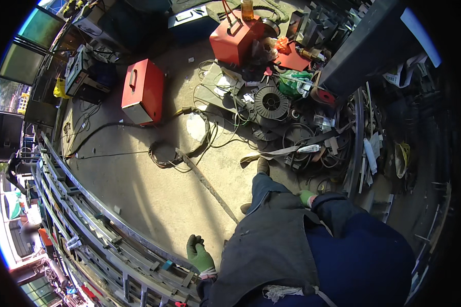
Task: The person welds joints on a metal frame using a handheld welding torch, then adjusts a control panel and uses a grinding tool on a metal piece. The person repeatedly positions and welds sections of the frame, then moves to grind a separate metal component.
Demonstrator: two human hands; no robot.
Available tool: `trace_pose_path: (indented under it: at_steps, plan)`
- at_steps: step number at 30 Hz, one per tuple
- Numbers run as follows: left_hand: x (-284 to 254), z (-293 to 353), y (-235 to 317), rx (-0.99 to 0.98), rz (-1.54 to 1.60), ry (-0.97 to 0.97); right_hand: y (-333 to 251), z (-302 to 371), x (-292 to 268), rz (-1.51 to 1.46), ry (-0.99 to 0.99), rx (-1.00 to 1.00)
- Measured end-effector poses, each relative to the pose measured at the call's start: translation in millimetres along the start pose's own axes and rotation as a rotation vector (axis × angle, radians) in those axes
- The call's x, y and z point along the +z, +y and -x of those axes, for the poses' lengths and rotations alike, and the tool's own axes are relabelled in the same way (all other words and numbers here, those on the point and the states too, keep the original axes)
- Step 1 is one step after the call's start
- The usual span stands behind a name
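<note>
My left hand point(200, 256), in a green work glove, hangs beside the metal rack point(138, 238) at the lower left. Its fingers are loosely bent and slightly apart, with nothing seen in them. Close to my right hip is my right hand point(306, 197), gloved in green too. Only a small part of it shows past the dark sleeve, so its fingers cannot be made out. A long flat strip point(207, 181) lies on the floor ahead of my feet, its far end at a coil of dark cable point(164, 155).
Two red metal boxes with handles point(142, 91) point(235, 38) stand ahead. Scrap, cables and a wire spool point(272, 102) heap up to the right, by a thick dark column point(366, 48). Cable trails point(107, 125) over the concrete floor point(133, 184). A work boot point(263, 166) stands near a loose strap point(271, 152).
</note>
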State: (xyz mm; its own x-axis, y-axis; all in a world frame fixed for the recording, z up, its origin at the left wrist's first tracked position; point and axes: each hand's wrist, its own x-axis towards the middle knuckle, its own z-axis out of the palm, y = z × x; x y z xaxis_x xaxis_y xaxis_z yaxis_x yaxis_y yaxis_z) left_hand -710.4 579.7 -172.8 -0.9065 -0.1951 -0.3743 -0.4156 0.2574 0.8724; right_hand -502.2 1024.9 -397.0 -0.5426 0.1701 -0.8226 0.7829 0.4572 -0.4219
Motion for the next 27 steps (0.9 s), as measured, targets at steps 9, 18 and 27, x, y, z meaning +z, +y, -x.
trace_pose_path:
  at_steps: [9,18,27]
  plan:
    - [86.4,-95.0,-22.6,-0.188,-0.299,-0.33,17.2,-14.9,-0.5,-0.287,0.305,0.165]
    - [324.7,-238.9,2.8,0.113,-0.785,-0.89,20.2,50.2,77.6,-0.369,0.498,0.391]
    - [568.8,-357.6,-33.5,0.205,-1.308,-1.319,-99.1,78.5,152.3,-0.751,0.37,0.92]
